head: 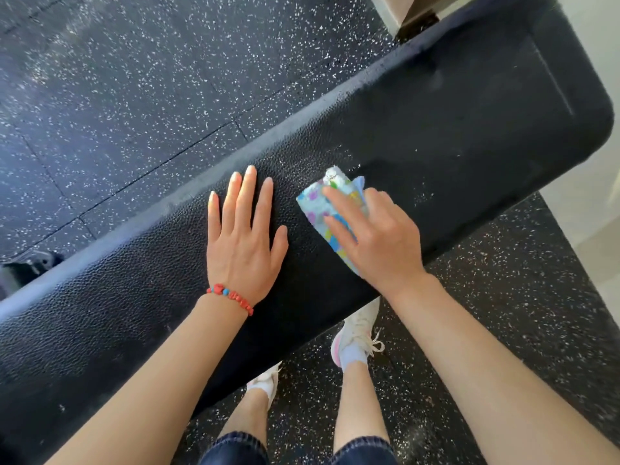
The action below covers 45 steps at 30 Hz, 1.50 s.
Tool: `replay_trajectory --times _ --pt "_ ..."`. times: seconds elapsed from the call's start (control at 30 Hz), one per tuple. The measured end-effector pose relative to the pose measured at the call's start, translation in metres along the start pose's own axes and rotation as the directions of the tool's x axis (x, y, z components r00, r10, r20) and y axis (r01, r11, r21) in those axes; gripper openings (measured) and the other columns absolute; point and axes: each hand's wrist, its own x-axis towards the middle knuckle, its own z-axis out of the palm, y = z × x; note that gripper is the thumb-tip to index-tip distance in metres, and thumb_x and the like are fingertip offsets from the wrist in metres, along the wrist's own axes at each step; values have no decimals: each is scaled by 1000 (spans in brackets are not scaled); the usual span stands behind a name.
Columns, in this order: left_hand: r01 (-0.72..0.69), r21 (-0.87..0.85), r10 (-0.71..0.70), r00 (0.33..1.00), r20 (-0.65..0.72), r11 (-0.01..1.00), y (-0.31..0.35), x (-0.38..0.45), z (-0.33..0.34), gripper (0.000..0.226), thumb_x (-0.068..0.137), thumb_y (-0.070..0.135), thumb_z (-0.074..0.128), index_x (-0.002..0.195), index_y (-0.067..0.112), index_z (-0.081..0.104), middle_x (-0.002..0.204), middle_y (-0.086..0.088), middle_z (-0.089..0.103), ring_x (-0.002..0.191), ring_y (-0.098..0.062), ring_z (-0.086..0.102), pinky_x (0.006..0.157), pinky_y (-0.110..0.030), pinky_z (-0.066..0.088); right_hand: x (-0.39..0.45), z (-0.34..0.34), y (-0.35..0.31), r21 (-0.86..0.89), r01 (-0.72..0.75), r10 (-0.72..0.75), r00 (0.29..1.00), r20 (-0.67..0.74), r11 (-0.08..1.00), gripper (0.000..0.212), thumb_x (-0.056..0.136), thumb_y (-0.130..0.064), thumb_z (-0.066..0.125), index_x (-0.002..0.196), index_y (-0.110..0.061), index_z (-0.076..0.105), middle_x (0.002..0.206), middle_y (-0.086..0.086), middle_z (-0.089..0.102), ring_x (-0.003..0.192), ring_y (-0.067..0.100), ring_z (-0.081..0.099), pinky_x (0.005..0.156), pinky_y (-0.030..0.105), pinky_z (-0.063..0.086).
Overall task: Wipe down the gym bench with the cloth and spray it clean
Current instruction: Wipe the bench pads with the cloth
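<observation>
Red bead bracelet [230,297], white sneakers [357,333], dark denim shorts [235,448].

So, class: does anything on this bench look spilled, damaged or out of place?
Only one thing: pale droplets speckle the bench pad just beyond the cloth under the right hand, likely unwiped spray. The left hand lies flat. No spray bottle in view.
</observation>
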Motion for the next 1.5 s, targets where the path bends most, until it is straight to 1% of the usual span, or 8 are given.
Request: replay_trajectory --times 0.2,0.4,0.53,0.73,0.87,1.0,1.23,1.5 --pt "6 10 -5 1000 -25 1000 0 0 4 58 91 34 35 141 5 34 150 -19 28 139 -34 21 113 -51 10 55 5 59 116 -539 545 838 -23 834 39 91 -32 46 128 -23 53 107 18 56 94 34 52 65 37 40" --pt "8 17 -8 999 -41 1000 0 0 5 58 91 34 35 141 4 34 149 -20 29 138 -34 21 113 -50 9 47 13 -17 151 -177 176 984 19 973 29 84 -23 60 111 -14 67 78 15 62 65 30 57 51 33 44" --pt "9 27 -8 999 -43 1000 1 1 3 57 91 33 37 139 2 36 148 -22 31 137 -35 23 112 -51 11 66 26 -8 74 120 -133 970 204 990 56 98 -30 1 134 -20 43 119 12 57 92 27 50 77 38 41" --pt "35 -7 -35 992 -117 999 17 8 -2 54 91 29 40 137 -1 39 145 -24 34 136 -37 27 112 -52 16 106 15 66 92 -394 390 919 61 914 38 95 -36 43 131 -25 48 110 16 54 101 32 51 71 39 42" --pt "32 -44 -37 993 -110 999 44 23 4 56 92 31 39 138 0 38 146 -23 33 136 -37 27 112 -52 16 89 10 50 85 -277 273 960 55 957 35 93 -30 48 125 -19 56 101 17 59 89 32 55 61 36 42" --pt "55 -15 -55 997 -57 998 55 26 13 58 92 34 36 140 2 35 148 -20 30 138 -35 24 112 -50 13 59 5 62 -140 212 -201 976 87 967 31 95 -10 40 95 -14 71 96 3 72 63 24 59 52 31 47" --pt "48 19 -47 997 -67 999 54 26 18 58 92 34 37 140 3 35 148 -21 30 138 -35 24 113 -49 11 70 -9 145 46 -381 381 925 15 924 40 94 -37 42 130 -22 51 110 21 56 96 36 54 70 40 44" --pt "44 -38 -47 995 -85 998 78 39 11 56 92 31 38 138 0 38 146 -23 33 136 -38 27 112 -51 13 7 -17 90 60 -8 6 1000 29 998 29 87 -26 55 108 -11 68 65 13 56 52 27 53 43 29 44"
